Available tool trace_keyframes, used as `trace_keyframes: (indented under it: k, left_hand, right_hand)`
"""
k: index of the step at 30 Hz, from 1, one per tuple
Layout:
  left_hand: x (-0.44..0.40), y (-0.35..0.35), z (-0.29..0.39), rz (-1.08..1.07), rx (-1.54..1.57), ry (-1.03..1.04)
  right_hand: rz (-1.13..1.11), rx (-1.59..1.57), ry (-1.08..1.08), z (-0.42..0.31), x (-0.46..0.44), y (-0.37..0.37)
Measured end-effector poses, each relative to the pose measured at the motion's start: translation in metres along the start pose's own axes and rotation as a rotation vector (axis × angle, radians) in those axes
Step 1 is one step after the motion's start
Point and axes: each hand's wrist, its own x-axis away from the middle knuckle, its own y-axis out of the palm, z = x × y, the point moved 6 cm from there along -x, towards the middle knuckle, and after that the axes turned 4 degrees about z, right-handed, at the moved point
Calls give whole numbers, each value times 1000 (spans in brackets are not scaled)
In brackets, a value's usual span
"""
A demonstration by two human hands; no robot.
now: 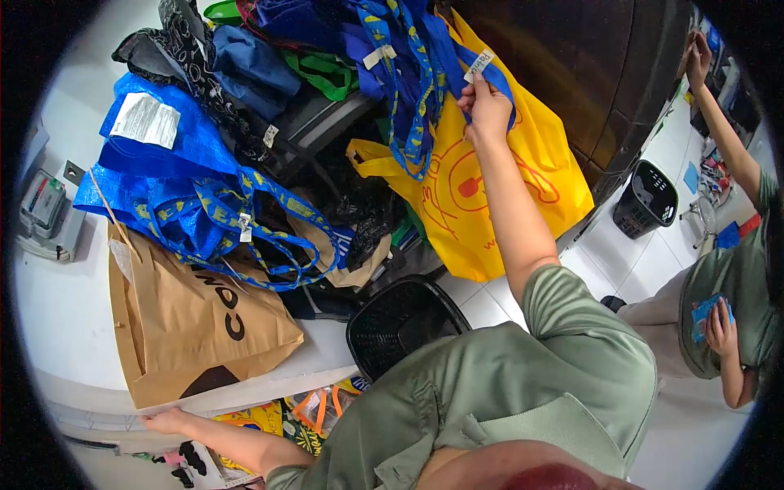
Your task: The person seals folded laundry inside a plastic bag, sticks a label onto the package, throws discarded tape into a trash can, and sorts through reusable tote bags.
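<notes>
My right hand (488, 113) reaches up and pinches a white tag (478, 65) with handwriting, on a blue bag strap (500, 86). Beneath that arm is a yellow shopping bag (535, 155) with red print. Blue and yellow patterned straps (398, 106) hang just left of my hand. At lower left, my left hand (167, 420) is at the edge of a white surface, fingers pointing left and apparently holding nothing. Just above it stands a brown paper bag (188, 327) with black lettering. A large blue bag (184, 192) with patterned handles lies over the paper bag.
A black basket (400, 322) is in front of my body. More folded bags (253, 69) are heaped at the top. Another black basket (645, 200) stands on the tiled floor. At right, a figure in green (727, 278) holds a blue packet (704, 318).
</notes>
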Motion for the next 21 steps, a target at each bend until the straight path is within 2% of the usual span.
trace_keyframes:
  k: [5,8,10,11,12,13,14,15,16,17,18,19,20,21]
  left_hand:
    - [-2,-2,-1,0,-35,41]
    - [-6,1,-6,-85,19,9]
    - [13,-6,9,76,45,37]
    - [27,-6,24,76,42,39]
    - [55,-12,55,235,-10,36]
    - [86,-18,80,394,-62,34]
    - [113,-14,109,349,104,292]
    - [146,-11,133,297,269,549]
    - [189,-2,153,229,308,787]
    - [236,10,168,157,345,1023]
    - [272,26,165,3,568,1039]
    - [315,53,150,-459,672,949]
    - [358,77,148,-758,506,786]
    - [406,109,163,-1252,493,517]
  right_hand:
    - [-44,73,2,-3,-8,-4]
    - [-27,130,31,-9,-11,-6]
    - [-22,139,22,-13,-12,-6]
    - [-12,222,17,-18,-10,-6]
    - [-1,303,13,-21,-8,-5]
    - [-68,315,-119,-22,-8,-3]
    - [-68,315,-116,-19,-6,-1]
    - [-114,509,-292,-22,1,7]
    - [-162,703,-468,-24,10,18]
    - [-162,806,-520,-21,20,27]
    - [-164,910,-571,-15,32,39]
    - [-204,945,-712,-10,46,55]
    - [-244,974,-850,1,62,70]
    - [-351,1015,-812,20,75,83]
